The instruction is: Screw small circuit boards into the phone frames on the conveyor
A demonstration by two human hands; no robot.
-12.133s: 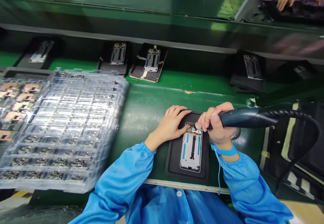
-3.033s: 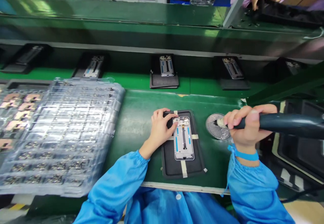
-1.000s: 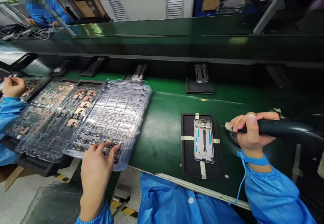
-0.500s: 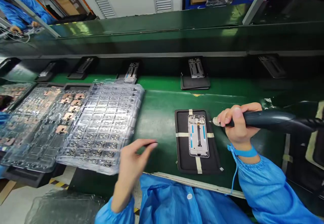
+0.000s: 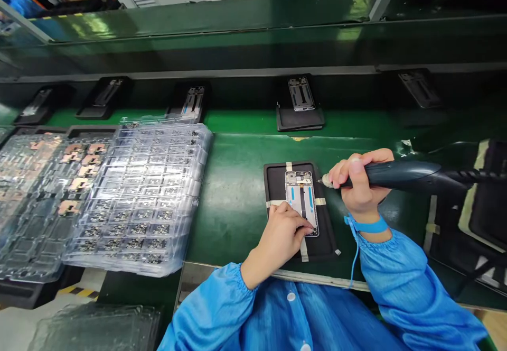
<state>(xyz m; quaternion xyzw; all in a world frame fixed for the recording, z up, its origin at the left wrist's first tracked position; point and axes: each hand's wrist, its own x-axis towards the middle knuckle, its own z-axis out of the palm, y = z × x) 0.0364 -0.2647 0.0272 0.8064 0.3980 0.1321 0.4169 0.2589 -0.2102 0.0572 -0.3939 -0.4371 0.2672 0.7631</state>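
Observation:
A phone frame (image 5: pixel 295 191) with blue strips lies face up on a black padded tray (image 5: pixel 327 234) crossed by pale tape. Over its lower half is my left hand (image 5: pixel 282 230), thumb and fingertips pinched together at the frame's bottom right corner. A small dark piece shows at those fingertips, too small to name. My right hand (image 5: pixel 362 182) is wrapped round a black electric screwdriver (image 5: pixel 412 175), held sideways. Its tip points left, close to the upper right edge of the phone frame; whether it touches I cannot tell. A blue strap circles my right wrist.
Left of the work stands a stack of clear plastic trays (image 5: pixel 138 197) with small circuit boards. Beyond it are more component trays (image 5: pixel 51 203). Along the back, several phone frames (image 5: pixel 301 94) sit on black trays. More black trays (image 5: pixel 491 192) lie at the far right.
My left hand has moved right, from beside the clear trays onto the lower end of the phone frame. My right hand still holds the screwdriver near the frame. The whole view has shifted slightly.

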